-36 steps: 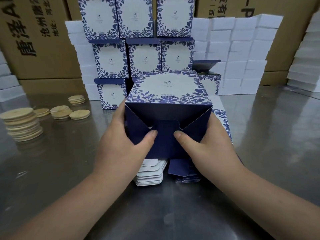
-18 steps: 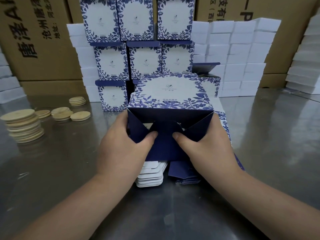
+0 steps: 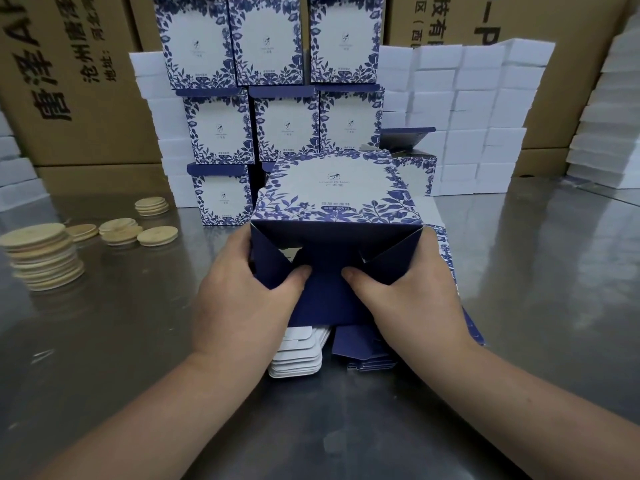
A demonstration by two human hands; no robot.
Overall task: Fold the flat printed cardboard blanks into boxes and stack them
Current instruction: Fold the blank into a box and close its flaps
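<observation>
I hold a half-formed blue-and-white floral box on its side, its dark blue bottom flaps facing me. My left hand grips its left side, thumb pressing the left flap. My right hand grips the right side, thumb on the right flap. The thumbs nearly meet on the centre flap. Under the box lies a pile of flat blanks, partly hidden by my hands. Folded boxes stand stacked in rows behind it.
Wooden round lids sit in stacks and loose at the left on the steel table. White boxes are stacked at the back and right. Large brown cartons form the back wall.
The side flaps have folded further inward over the centre flap. My thumbs have pressed closer together. The box has tipped slightly toward me.
</observation>
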